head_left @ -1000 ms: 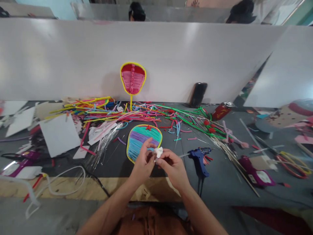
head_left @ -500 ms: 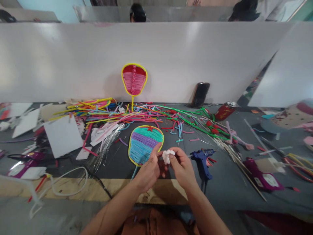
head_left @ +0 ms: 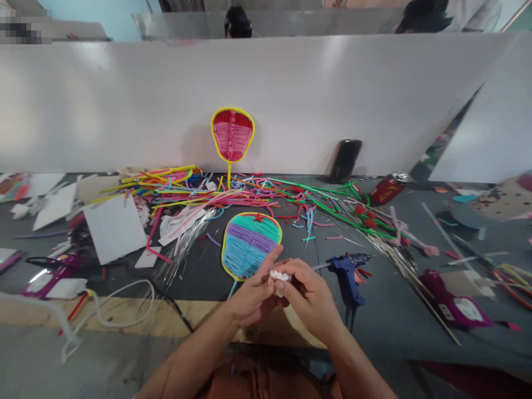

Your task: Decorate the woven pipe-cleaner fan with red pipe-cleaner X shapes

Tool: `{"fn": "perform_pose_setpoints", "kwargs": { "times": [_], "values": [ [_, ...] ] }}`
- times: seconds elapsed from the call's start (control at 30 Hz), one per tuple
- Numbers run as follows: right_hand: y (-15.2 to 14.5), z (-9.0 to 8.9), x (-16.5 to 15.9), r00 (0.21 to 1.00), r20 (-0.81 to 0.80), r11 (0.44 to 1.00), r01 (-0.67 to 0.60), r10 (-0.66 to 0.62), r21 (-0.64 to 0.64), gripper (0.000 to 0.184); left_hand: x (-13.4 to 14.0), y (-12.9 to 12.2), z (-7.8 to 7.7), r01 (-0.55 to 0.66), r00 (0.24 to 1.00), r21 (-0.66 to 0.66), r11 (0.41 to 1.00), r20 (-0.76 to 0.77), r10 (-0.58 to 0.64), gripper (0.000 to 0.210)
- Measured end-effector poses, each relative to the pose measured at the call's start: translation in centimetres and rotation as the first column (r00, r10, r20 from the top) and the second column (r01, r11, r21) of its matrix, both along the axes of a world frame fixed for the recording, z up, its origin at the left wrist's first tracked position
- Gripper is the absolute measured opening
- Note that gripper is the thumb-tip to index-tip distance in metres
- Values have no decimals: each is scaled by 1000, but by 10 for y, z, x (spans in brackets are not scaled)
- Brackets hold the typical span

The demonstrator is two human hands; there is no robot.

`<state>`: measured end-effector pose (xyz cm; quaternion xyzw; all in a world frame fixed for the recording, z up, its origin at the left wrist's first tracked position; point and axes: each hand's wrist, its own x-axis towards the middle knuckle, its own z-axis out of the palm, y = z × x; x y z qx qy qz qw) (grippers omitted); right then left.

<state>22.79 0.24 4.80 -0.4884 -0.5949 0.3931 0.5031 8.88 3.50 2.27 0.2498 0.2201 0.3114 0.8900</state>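
Observation:
A small white fluffy piece, crumpled in shape, is pinched between both hands near the table's front edge. My left hand has its thumb against the piece's left side, with the index finger pointing up. My right hand closes on the piece from the right, thumb on its near side. Just behind them lies a fan-shaped craft in teal, purple and blue with a yellow rim and a small red bow at its top. Its handle is partly hidden by my left hand. A blue glue gun rests right of my right hand.
A pink fan with a yellow rim stands upright by the white partition. Pipe cleaners are heaped along the back. A phone, a red can and a purple device are on the right; white cards lie left.
My hands have come closer together, and my left thumb now touches the white piece. The whole view has shifted slightly, so the table's things appear a little further right.

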Motion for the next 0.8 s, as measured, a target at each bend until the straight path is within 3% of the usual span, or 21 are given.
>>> {"fn": "perform_pose_setpoints", "kwargs": {
  "times": [0.3,0.47,0.57,0.7,0.8],
  "values": [
    [0,2,6,991,-31,988,-130,128,-85,9,-11,3,-2,56,998,27,998,9,-57,87],
    [-1,0,2,996,82,995,-17,25,-102,10,-10,6,1,50,996,78,996,-76,-44,87],
    [-1,-7,-1,998,-47,972,30,-42,-232,7,-7,6,2,17,980,204,979,-196,24,85],
    [1,-16,-1,945,-302,919,-3,-127,-394,19,-7,7,1,-14,925,486,874,-326,196,69],
    [2,-19,-1,910,-374,914,13,-179,-406,27,-10,8,5,-8,816,722,691,-395,423,32]
  ]
}}
